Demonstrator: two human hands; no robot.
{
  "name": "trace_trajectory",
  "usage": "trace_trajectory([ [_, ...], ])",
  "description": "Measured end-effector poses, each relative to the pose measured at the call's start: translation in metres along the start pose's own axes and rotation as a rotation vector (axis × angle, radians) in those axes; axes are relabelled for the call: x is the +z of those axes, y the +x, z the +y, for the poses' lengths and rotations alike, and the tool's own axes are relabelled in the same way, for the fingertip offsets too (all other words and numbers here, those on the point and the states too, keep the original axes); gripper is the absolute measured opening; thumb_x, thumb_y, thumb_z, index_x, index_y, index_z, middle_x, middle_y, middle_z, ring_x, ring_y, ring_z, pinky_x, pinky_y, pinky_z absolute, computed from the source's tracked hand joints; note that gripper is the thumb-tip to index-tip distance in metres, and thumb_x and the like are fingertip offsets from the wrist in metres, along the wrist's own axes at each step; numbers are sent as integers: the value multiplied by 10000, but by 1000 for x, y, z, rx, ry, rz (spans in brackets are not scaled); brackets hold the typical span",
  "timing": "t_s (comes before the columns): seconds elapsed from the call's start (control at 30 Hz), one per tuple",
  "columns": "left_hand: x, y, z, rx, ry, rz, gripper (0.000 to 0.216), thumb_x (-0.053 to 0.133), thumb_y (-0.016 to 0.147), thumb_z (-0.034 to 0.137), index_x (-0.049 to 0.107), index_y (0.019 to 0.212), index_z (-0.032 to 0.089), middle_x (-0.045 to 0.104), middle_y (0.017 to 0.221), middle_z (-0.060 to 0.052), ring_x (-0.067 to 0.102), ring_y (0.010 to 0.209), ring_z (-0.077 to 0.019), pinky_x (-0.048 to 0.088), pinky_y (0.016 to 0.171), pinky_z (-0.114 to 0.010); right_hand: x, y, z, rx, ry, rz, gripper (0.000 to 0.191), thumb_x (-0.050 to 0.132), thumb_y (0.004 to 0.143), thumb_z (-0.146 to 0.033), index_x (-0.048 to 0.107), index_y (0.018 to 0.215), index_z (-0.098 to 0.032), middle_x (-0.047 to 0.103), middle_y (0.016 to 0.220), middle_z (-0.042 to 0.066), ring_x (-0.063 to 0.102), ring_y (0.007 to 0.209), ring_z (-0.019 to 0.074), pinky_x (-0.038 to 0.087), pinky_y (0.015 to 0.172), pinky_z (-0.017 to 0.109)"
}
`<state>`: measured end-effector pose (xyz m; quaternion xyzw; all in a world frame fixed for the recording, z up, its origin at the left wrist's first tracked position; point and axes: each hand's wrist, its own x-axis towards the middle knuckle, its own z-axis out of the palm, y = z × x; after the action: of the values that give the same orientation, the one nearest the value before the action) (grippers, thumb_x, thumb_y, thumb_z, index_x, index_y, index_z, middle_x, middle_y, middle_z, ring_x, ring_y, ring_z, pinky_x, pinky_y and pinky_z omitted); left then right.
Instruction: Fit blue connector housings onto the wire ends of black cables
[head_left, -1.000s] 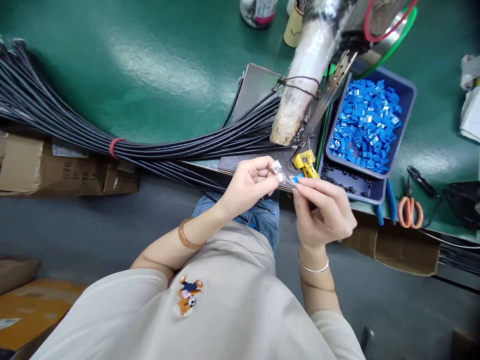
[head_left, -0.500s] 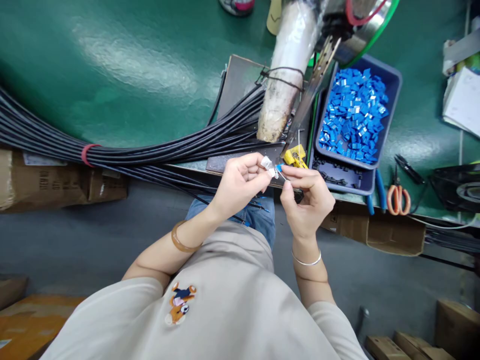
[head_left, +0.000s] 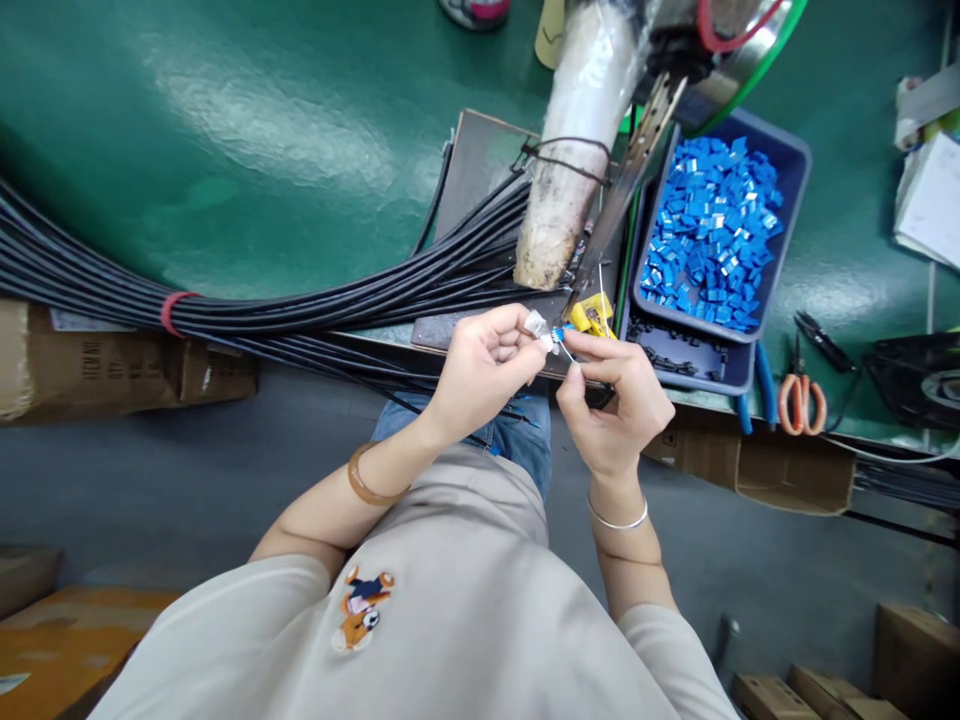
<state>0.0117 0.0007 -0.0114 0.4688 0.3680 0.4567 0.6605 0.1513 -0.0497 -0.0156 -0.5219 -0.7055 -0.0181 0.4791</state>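
Observation:
In front of my body, above the bench edge, my left hand is closed in a pinch, with crumpled white material at its thumb and index fingertips. A small blue connector sits just beyond that white material, between the two hands. My right hand is closed too, its thumb and index finger pinching a thin pale strand whose upper end reaches the blue connector. What else the left fingers grip is hidden. Right behind the fingertips lies a yellow tool beneath a metal bar.
Black cables, bound by a red tie, sweep in from the left. A wrapped white tube hangs overhead. A bin of blue connectors stands right, over a second bin. Orange-handled scissors lie farther right.
Both hands keep nearly the same pose, fingertips together at the blue connector. The view has shifted very slightly.

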Motion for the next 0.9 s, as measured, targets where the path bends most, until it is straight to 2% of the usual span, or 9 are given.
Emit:
trace_trajectory([
  [0.13,1,1,1,7,8,10,104,630,756,139,566,675,149,531,502,54,445,444,-28,336,441,-140,0,2,2,-6,-15,0,176,647,817,-74,551,816,-221,763,983,28,736,866,176,596,750,320],
  [0.33,1,5,5,-31,-16,8,70,650,732,131,598,687,142,573,515,42,489,454,-38,385,459,-142,-1,6,3,8,19,-5,188,658,800,-60,563,824,-220,757,977,31,727,862,173,593,751,321],
  [0.53,-1,7,6,-50,-52,5,89,664,733,129,591,682,141,572,505,47,482,437,-31,369,441,-133,-1,8,4,-8,-9,-35,152,653,823,-108,565,831,-231,755,988,27,729,877,184,591,758,342],
  [0.9,-2,7,5,-50,-71,-11,55,636,718,94,601,705,134,573,509,48,467,434,-30,371,440,-135,-2,11,3,-41,-44,-37,175,677,790,-92,567,811,-227,764,970,25,733,850,184,590,728,334],
])
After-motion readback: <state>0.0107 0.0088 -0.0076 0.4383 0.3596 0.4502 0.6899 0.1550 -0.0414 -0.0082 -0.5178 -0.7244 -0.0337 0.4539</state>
